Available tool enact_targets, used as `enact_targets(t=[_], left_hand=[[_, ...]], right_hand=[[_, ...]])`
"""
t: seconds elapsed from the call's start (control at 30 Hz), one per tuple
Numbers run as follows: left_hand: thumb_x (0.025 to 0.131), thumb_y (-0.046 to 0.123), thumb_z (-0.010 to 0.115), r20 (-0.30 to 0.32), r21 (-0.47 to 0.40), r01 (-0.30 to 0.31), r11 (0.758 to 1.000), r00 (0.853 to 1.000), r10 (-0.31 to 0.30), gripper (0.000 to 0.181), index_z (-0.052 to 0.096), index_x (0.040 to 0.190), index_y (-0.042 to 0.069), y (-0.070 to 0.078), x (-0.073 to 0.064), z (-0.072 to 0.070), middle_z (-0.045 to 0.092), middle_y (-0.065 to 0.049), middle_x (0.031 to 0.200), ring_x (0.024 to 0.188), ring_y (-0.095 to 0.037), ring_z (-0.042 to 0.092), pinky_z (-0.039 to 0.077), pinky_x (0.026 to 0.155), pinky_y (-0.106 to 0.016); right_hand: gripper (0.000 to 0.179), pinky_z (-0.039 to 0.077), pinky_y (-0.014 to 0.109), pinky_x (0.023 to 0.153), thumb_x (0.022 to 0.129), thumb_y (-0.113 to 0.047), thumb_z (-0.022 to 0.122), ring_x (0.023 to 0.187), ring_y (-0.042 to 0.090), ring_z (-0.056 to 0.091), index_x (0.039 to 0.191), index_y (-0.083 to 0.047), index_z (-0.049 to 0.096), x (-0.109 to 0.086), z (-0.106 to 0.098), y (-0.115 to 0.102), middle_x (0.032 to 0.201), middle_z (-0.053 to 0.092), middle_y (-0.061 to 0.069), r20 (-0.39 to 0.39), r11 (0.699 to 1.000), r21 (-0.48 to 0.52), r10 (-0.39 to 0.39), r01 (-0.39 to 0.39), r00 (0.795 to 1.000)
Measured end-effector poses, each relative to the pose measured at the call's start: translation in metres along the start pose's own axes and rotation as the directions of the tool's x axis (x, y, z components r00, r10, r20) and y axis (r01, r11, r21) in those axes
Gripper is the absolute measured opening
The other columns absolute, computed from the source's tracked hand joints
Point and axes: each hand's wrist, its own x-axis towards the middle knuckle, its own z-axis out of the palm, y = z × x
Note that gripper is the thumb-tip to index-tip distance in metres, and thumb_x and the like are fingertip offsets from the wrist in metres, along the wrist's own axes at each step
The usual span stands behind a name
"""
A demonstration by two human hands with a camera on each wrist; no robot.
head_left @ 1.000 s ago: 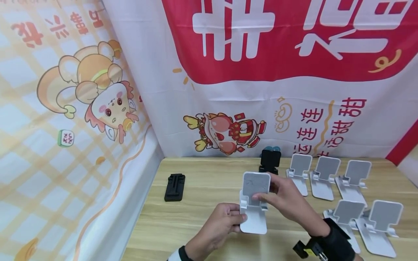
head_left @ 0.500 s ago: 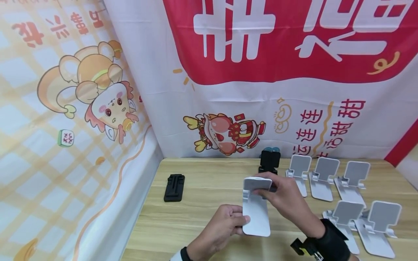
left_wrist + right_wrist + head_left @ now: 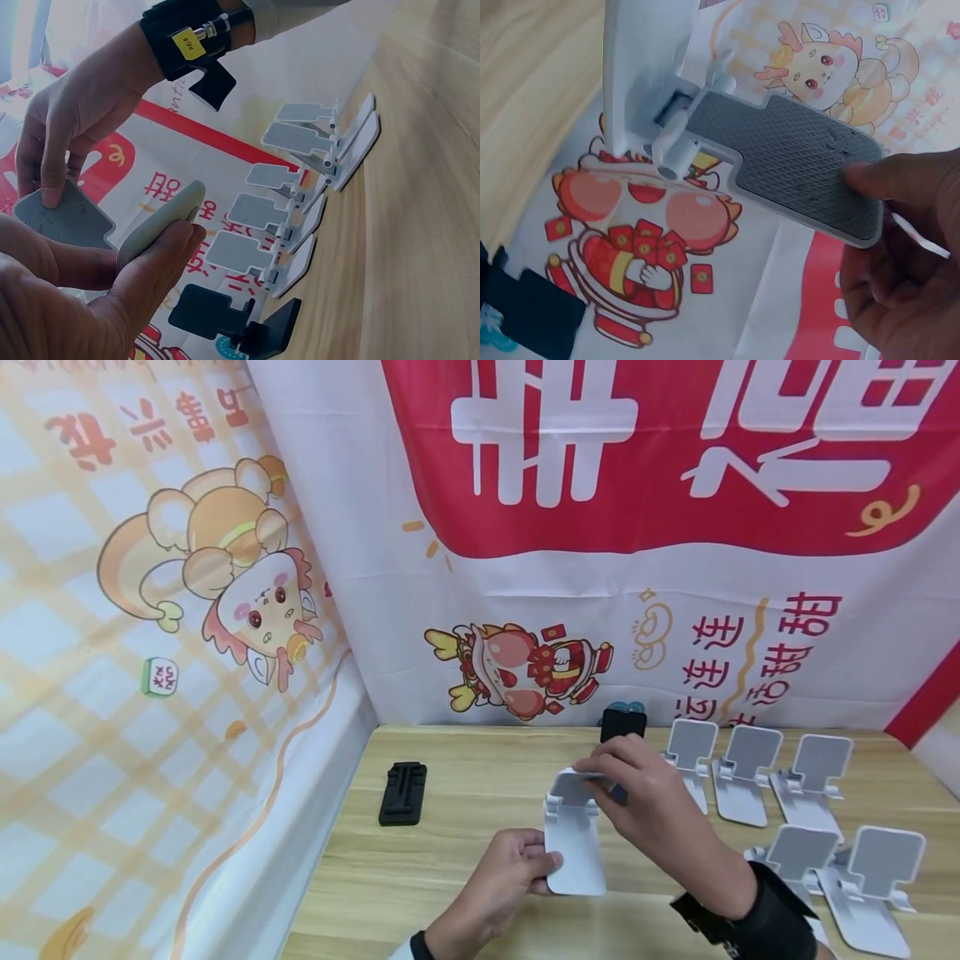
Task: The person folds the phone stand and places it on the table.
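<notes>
A white phone stand [image 3: 576, 852] with a grey textured pad [image 3: 802, 165] is held above the table between both hands. My left hand [image 3: 504, 878] grips the lower left edge of its base plate, thumb on the front. My right hand [image 3: 656, 802] pinches the far end of the padded plate, thumb on the pad and fingers behind. In the right wrist view the padded plate sticks out at an angle from the base, joined at a hinge [image 3: 676, 150]. The head view shows the plate foreshortened, partly hidden by the right fingers.
Several white phone stands [image 3: 752, 750] stand unfolded in two rows at the right. A black phone stand [image 3: 624, 724] stands at the back, partly behind my right hand. Another black stand [image 3: 402, 793] lies folded flat at the left of the wooden table [image 3: 465, 760].
The padded plate has tilted from facing the head camera to a foreshortened angle. My right hand has risen over its top edge; my left hand keeps its grip on the base.
</notes>
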Motion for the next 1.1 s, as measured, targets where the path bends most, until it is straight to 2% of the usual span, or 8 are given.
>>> enact_targets(t=[0.17,0.4,0.57,0.7,0.8,0.97,1.03,1.1], left_hand=[[0.09,0.004,0.061,-0.019,0.018,-0.004,1.0,1.0,0.005,0.029,0.058,0.113,-0.013,0.002,0.001,-0.004,0.073,-0.017,0.099,0.086,-0.023,0.071,0.06,0.069,-0.03],[0.09,0.006,0.061,-0.042,0.047,-0.026,0.999,0.999,0.028,0.031,0.059,0.114,-0.013,0.004,0.003,-0.013,0.073,-0.018,0.101,0.087,-0.021,0.07,0.06,0.069,-0.03],[0.092,0.006,0.058,-0.041,-0.016,-0.025,1.0,0.999,0.024,0.034,0.056,0.12,-0.014,0.016,0.006,-0.016,0.07,-0.021,0.108,0.092,-0.024,0.07,0.059,0.075,-0.03],[0.094,0.002,0.054,-0.051,-0.077,-0.053,0.996,0.997,0.049,0.035,0.053,0.124,-0.016,0.03,0.007,-0.018,0.068,-0.023,0.113,0.096,-0.027,0.069,0.058,0.078,-0.031],[0.095,0.003,0.052,-0.05,-0.084,-0.056,0.995,0.997,0.051,0.036,0.052,0.126,-0.015,0.035,0.007,-0.02,0.069,-0.022,0.112,0.097,-0.026,0.069,0.058,0.079,-0.032],[0.096,0.004,0.053,-0.046,-0.101,-0.051,0.994,0.998,0.047,0.037,0.051,0.127,-0.016,0.034,0.008,-0.021,0.067,-0.024,0.114,0.099,-0.027,0.068,0.058,0.08,-0.033],[0.096,0.003,0.052,-0.044,-0.11,-0.047,0.993,0.998,0.042,0.037,0.05,0.127,-0.017,0.032,0.009,-0.02,0.067,-0.025,0.115,0.1,-0.028,0.068,0.058,0.08,-0.033],[0.096,0.003,0.052,-0.04,-0.113,-0.043,0.993,0.998,0.038,0.037,0.05,0.127,-0.017,0.03,0.008,-0.021,0.066,-0.026,0.116,0.101,-0.028,0.068,0.057,0.08,-0.034]], right_hand=[[0.03,0.056,0.024,0.069,0.065,-0.002,0.084,0.083,0.006,0.052,0.091,-0.013,0.074,0.0,0.002,-0.006,0.087,0.062,-0.007,-0.012,0.999,-0.052,0.013,-0.014,1.0],[0.027,0.053,0.02,0.06,0.062,-0.001,0.085,0.072,0.005,0.051,0.085,-0.013,0.077,-0.01,0.007,-0.013,0.077,0.058,-0.008,-0.04,0.998,-0.021,-0.066,0.065,0.997],[0.023,0.058,0.025,0.064,0.065,-0.002,0.082,0.072,0.008,0.06,0.085,-0.012,0.078,-0.022,0.022,-0.018,0.078,0.067,-0.005,-0.024,0.988,-0.005,-0.155,0.155,0.988],[0.022,0.059,0.026,0.065,0.067,-0.006,0.082,0.071,0.008,0.062,0.087,-0.014,0.078,-0.032,0.038,-0.023,0.081,0.072,-0.004,-0.027,0.971,-0.061,-0.231,0.229,0.973],[0.023,0.06,0.027,0.067,0.067,-0.007,0.083,0.071,0.009,0.063,0.089,-0.014,0.079,-0.038,0.044,-0.025,0.083,0.073,-0.003,-0.019,0.961,-0.111,-0.255,0.252,0.967],[0.024,0.059,0.024,0.064,0.066,-0.007,0.084,0.069,0.007,0.061,0.089,-0.015,0.079,-0.039,0.045,-0.026,0.081,0.071,-0.005,0.02,0.969,-0.123,-0.213,0.214,0.977],[0.025,0.057,0.022,0.063,0.065,-0.009,0.085,0.071,0.004,0.057,0.087,-0.018,0.078,-0.038,0.043,-0.025,0.082,0.068,-0.008,0.051,0.983,-0.085,-0.156,0.16,0.986],[0.023,0.055,0.019,0.063,0.067,-0.014,0.085,0.075,0.001,0.052,0.086,-0.022,0.075,-0.035,0.04,-0.022,0.086,0.062,-0.014,0.12,0.998,-0.001,-0.066,0.067,0.991]])
